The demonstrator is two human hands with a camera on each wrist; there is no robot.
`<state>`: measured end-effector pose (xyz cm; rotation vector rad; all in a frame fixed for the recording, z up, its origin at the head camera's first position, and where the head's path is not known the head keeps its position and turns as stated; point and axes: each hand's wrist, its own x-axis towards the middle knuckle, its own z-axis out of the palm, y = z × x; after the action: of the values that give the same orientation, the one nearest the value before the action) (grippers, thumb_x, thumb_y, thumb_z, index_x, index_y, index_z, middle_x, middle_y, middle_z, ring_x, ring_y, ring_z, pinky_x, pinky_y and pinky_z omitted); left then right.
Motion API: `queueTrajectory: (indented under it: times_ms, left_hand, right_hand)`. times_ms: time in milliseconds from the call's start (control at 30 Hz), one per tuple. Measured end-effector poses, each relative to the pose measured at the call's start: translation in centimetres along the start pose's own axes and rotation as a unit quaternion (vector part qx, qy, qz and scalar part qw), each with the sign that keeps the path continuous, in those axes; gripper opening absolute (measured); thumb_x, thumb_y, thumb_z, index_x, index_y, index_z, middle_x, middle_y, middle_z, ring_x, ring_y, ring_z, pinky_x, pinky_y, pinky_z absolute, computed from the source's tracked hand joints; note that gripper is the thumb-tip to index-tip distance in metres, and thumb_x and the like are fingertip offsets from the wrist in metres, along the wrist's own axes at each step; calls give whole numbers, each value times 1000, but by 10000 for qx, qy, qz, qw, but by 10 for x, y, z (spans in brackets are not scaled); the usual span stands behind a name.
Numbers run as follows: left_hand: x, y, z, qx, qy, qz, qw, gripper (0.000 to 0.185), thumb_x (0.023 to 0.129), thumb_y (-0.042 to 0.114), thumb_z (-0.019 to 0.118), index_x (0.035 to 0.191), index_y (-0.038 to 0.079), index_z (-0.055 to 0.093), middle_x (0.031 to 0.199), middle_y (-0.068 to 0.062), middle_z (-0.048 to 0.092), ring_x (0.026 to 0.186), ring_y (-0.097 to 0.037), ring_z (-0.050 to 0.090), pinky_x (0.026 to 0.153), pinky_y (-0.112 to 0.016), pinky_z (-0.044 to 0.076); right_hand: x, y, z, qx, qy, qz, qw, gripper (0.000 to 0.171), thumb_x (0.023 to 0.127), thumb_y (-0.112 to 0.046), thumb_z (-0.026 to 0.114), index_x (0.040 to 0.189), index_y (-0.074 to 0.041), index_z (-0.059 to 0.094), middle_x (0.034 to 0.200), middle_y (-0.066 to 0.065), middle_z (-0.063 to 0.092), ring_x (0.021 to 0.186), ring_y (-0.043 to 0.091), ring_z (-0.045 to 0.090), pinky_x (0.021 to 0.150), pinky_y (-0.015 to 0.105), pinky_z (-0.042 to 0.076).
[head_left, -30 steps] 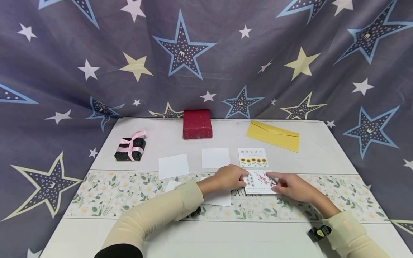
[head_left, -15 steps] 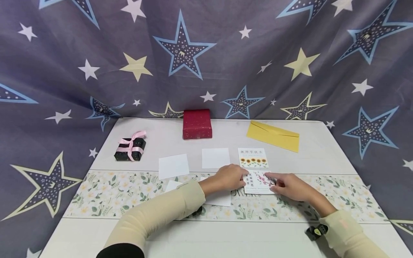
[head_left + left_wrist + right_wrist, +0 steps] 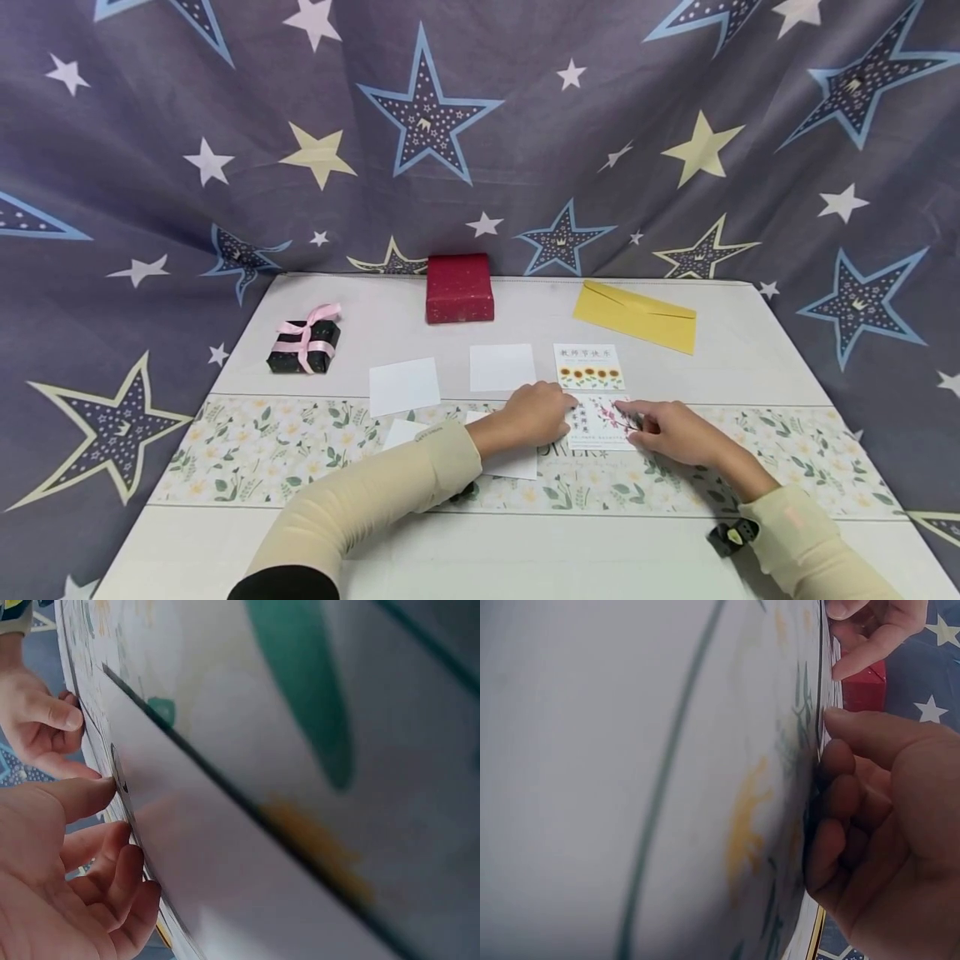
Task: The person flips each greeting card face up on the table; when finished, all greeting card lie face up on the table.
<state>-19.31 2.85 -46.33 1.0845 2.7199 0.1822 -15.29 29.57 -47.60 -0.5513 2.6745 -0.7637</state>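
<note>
The blossom card (image 3: 600, 426) lies on the bench (image 3: 540, 554), just nearer than the sunflower card (image 3: 589, 367); left hand (image 3: 536, 414) and right hand (image 3: 677, 432), fingers bent, touch opposite sides, seemingly steadying it evenly; whether they pinch, I cannot tell.

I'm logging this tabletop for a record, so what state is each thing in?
Blossom card, printed side up, between the hands
Left hand, touching the blossom card's left edge
Right hand, touching the blossom card's right side
Sunflower card, flat, printed side up
White cards, flat, visible faces blank
Yellow envelope, flat, flap apparently folded down
Red box, apparently closed
Black gift box, tied with pink ribbon
</note>
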Motion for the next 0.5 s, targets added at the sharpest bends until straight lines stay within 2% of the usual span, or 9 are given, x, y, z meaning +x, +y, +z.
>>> queueTrajectory:
  times_ms: [200,300,500]
  left_hand:
    - [-1,1,-2,-39,-101,-39,9999,40,96,29,68,134,18,67,108,-1,69,93,-14,61,82,-32,54]
    - [-2,-1,-5,-107,-156,1,9998,34,96,30,67,127,16,69,106,-1,68,93,-14,61,82,-31,54]
    - [-8,-15,-17,-314,84,-1,9995,25,99,28,64,117,13,72,105,-3,70,96,-16,65,85,-32,56]
  right_hand:
    - [0,-1,0,38,-43,15,10000,55,97,-21,70,148,-11,54,66,-9,52,52,3,40,54,22,38]
    - [0,-1,-2,123,-77,-14,9999,56,97,-22,69,150,-10,52,66,-8,53,52,4,41,53,23,39]
    - [5,-5,-12,95,70,-244,9996,57,99,-21,67,150,-4,48,69,-6,59,51,3,43,51,24,40]
